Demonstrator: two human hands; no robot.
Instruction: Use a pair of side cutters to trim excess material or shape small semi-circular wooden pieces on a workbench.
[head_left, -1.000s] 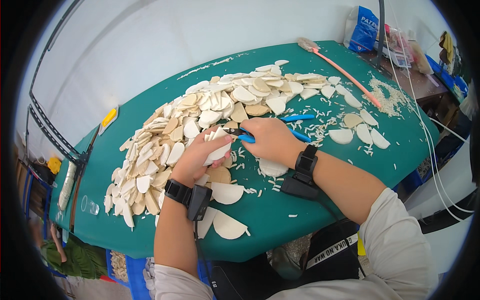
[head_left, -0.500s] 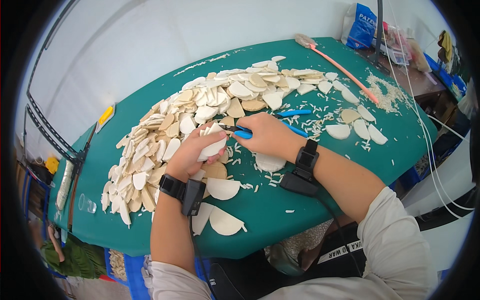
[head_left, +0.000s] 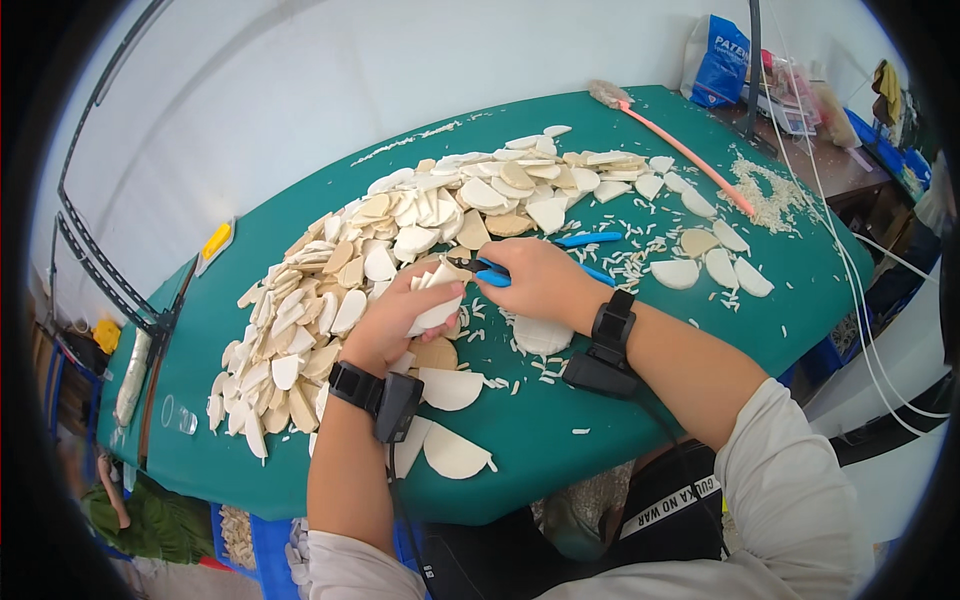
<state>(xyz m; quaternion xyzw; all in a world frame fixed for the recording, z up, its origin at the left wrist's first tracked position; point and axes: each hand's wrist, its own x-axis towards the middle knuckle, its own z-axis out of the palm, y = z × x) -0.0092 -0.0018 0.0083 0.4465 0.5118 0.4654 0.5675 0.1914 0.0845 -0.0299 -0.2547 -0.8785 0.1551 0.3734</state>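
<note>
My left hand (head_left: 390,318) is closed on a small fanned stack of white half-round pads (head_left: 436,312), held edge-up over the table. With my right hand (head_left: 540,280) I grip a pair of nippers with blue handles (head_left: 493,274). Their dark jaws touch or nearly touch the top edge of the stack; whether they are closed on it I cannot tell. Beyond my left hand spreads a large heap of white and beige half-round pads (head_left: 300,300). A loose pad (head_left: 450,389) and a larger one with a small tab (head_left: 455,450) lie beside my left wrist.
Small cut-off strips (head_left: 640,262) litter the green table (head_left: 600,400). A brush with a pink handle (head_left: 690,155) lies at the far right, by a mound of scraps (head_left: 770,195). A clear cup (head_left: 180,416) and a yellow-handled tool (head_left: 215,243) are at the left.
The view has tilted slightly. Both hands stay together at the stack, the nippers still at its upper edge; the pads in my left hand look a little more fanned.
</note>
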